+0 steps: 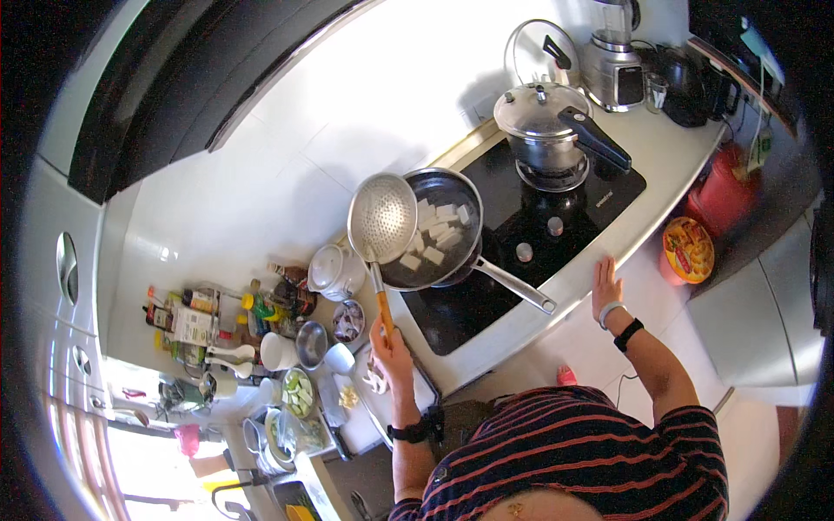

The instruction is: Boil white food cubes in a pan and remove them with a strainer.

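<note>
My left hand (392, 357) grips the wooden handle of a metal perforated skimmer (383, 218). The skimmer's round bowl is tilted and overlaps the left rim of a frying pan (397, 281) in this view. White rectangular pieces, probably tofu (435, 255), lie spread across the pan, which sits on the left side of a black glass cooktop (502, 273). The pan's metal handle (515, 285) points toward my right side. Fingers extended and holding nothing, my right hand (607, 293) is by the front edge of the counter, right of that handle; whether it touches the edge is unclear.
A pressure cooker (544, 124) occupies the far right burner, its black handle jutting forward. Behind it leans a glass lid (521, 49), beside a blender (612, 75). Bottles (195, 322), a lidded white pot (335, 270), bowls (311, 344) and a cutting board (417, 381) crowd the left.
</note>
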Available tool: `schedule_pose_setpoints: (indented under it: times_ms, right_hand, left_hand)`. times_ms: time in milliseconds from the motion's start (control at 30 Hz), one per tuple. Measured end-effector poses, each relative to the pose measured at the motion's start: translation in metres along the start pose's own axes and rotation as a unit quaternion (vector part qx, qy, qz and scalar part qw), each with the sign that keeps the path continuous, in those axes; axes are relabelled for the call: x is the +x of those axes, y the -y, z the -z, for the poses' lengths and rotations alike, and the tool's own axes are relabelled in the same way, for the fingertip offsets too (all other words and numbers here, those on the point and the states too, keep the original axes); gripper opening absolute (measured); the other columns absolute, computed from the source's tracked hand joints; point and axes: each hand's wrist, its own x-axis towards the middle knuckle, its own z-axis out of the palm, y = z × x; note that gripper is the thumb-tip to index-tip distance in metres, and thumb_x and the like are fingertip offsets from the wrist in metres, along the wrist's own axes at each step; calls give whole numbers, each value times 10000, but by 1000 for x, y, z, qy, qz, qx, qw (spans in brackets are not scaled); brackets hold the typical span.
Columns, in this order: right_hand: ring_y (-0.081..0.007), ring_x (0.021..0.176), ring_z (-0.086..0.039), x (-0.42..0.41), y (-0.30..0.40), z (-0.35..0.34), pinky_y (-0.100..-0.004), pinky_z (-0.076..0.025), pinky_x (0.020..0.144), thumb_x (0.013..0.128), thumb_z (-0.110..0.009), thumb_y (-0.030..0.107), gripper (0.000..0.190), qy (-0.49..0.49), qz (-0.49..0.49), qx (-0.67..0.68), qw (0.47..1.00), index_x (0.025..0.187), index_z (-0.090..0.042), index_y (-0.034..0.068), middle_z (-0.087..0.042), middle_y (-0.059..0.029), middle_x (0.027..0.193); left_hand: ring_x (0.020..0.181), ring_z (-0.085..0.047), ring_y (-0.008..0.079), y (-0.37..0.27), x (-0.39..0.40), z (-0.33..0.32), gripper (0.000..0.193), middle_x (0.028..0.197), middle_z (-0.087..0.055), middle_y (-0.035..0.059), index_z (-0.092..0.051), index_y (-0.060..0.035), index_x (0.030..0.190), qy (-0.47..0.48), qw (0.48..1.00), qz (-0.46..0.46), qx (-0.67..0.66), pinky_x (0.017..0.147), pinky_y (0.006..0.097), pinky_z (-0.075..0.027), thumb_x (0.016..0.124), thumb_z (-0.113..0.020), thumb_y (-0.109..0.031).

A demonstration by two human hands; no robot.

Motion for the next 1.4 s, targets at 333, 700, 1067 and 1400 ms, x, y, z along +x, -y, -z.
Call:
schedule_pose_setpoints:
  times_ms: [333,700,1067,1400]
  right_hand:
    - [-408,1382,-95,0,-4,-6,-493,-359,1003,830,-485,129,700,-29,29,23,999,1415,-154,-67,-94,-279,1480]
    - [-431,1370,-109,1,-11,1,-480,-353,1007,831,-490,188,720,-16,69,7,997,1411,-156,-78,-136,-279,1468]
    - [-448,1364,-110,4,-17,-7,-475,-343,1018,796,-510,173,770,-33,88,10,996,1399,-126,-112,-127,-313,1454]
    - [-461,1369,-67,1,-23,0,-530,-278,1043,816,-468,143,740,-4,117,63,991,1404,-98,-112,-59,-324,1464]
  left_hand:
    - [565,-382,75,9,-13,-7,402,678,-429,-23,-521,-64,1223,-114,989,67,-73,486,248,-311,827,-572,-23]
    - [680,-520,217,-22,-31,-20,426,837,-549,98,-524,-76,1225,-139,983,-24,116,600,342,-428,805,-576,-34]
    - [841,-540,362,-45,-63,-78,579,964,-515,188,-463,-115,1304,-44,991,-22,124,735,428,-464,752,-583,15]
    - [592,-565,137,-94,-72,-119,717,819,-482,80,-240,-55,1385,169,952,121,-224,496,252,-477,783,-621,29]
